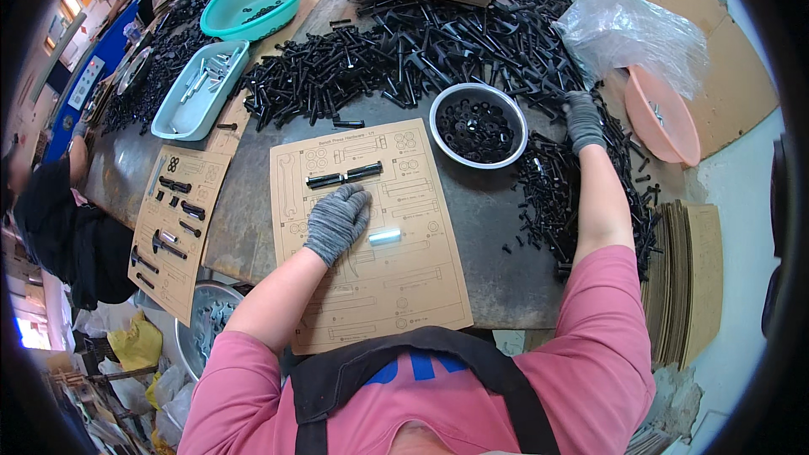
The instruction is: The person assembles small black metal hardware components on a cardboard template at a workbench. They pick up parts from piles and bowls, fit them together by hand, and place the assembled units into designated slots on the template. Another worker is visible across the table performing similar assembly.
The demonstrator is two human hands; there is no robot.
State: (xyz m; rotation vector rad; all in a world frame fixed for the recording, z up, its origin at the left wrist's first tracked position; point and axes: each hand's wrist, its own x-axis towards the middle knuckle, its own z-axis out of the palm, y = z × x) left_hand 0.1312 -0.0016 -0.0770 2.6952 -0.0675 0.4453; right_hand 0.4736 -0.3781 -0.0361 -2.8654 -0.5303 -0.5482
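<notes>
My left hand [339, 221], in a grey knit glove, lies on a printed brown cardboard sheet [396, 286] with its fingers laid along the surface. Just beyond its fingertips are black bolts [345, 175] laid end to end on the sheet. A shiny silver sleeve [385, 237] sits to the right of that hand. My right hand [583, 122], gloved alike, reaches into the black hardware at the right side of the bench. Its fingertips merge with the dark pieces, and I cannot make out whether they hold anything.
A metal bowl of black nuts or washers [438, 122] stands between my hands. Behind it spreads a large heap of black bolts [404, 50]. Teal tubs [229, 105] stand left, a pink basin [674, 147] right. Another person's sleeve [67, 227] is beside a second filled sheet [202, 261].
</notes>
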